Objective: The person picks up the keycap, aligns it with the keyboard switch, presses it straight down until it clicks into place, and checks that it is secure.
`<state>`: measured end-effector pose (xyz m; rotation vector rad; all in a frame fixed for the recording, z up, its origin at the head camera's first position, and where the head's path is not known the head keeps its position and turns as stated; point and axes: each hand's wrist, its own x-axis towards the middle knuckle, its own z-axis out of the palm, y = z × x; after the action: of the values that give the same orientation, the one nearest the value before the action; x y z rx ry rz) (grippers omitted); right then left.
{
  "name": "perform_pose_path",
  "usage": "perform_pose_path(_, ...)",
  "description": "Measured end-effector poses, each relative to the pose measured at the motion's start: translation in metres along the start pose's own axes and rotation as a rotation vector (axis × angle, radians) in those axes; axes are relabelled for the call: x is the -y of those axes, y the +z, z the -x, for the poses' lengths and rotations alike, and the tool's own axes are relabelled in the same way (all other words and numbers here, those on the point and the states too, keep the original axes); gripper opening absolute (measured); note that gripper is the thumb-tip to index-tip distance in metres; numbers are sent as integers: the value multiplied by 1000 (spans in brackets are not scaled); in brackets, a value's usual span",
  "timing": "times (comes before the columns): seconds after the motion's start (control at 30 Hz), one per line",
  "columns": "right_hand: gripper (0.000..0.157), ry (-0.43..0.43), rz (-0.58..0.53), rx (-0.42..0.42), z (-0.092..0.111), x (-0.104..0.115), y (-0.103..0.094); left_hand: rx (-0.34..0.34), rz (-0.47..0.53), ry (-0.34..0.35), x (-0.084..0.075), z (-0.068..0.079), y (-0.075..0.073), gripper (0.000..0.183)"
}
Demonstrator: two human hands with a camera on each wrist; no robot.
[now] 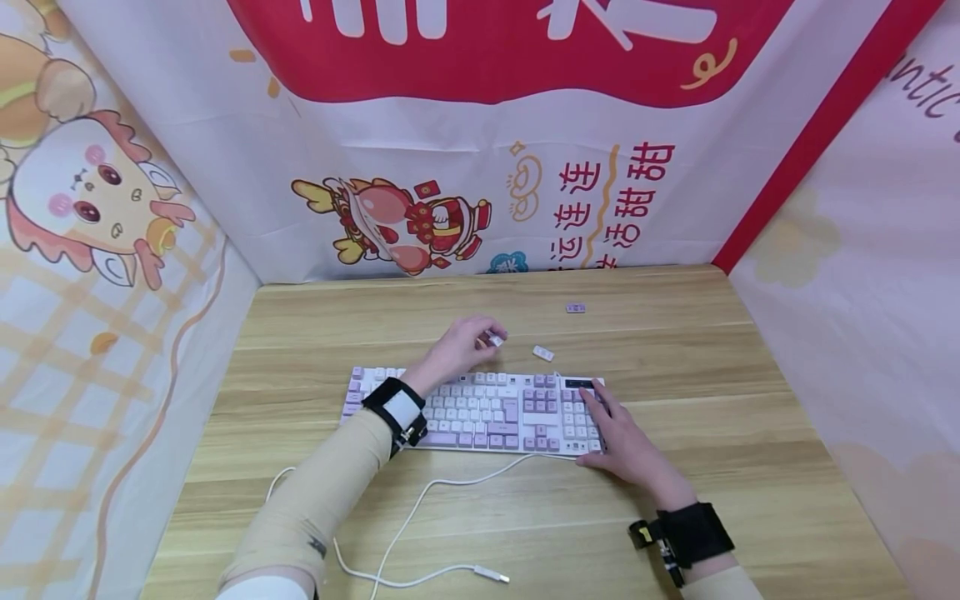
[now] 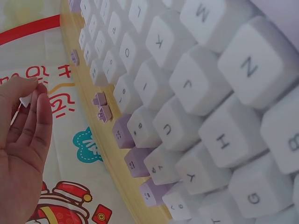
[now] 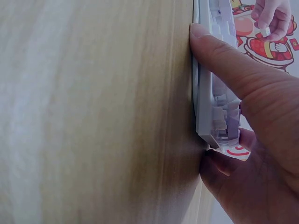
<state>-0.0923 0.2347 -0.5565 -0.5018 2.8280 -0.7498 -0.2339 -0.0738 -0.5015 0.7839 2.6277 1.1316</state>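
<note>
A white and lilac keyboard (image 1: 540,419) lies across the table in the head view. Beyond its back edge my left hand (image 1: 457,350) pinches a small white keycap (image 1: 495,339) between thumb and fingertips. The same keycap (image 2: 25,100) shows partly in the left wrist view, mostly covered by the fingers. My right hand (image 1: 628,442) grips the keyboard's right end. Its thumb (image 3: 212,44) presses the near edge in the right wrist view, while the other fingers reach over the number keys and round the end.
Behind the keyboard lie a small pale keycap group (image 1: 543,353) and a lilac keycap piece (image 1: 575,308). A white cable (image 1: 420,504) loops over the table in front, ending in a plug (image 1: 491,574). Printed cloth (image 1: 450,133) hangs along the back and both sides.
</note>
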Motion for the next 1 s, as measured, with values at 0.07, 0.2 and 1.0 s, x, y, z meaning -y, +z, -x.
perform_pose_path(0.07, 108, 1, 1, 1, 0, 0, 0, 9, 0, 2, 0, 0, 0, 28)
perform_pose_path(0.2, 108, 3, 3, 3, 0, 0, 0, 35, 13, 3, 0, 2, -1, 30)
perform_pose_path(1.0, 109, 14, -3, 1, 0, 0, 2, 120, 7, 17, 1, 5, 7, 26)
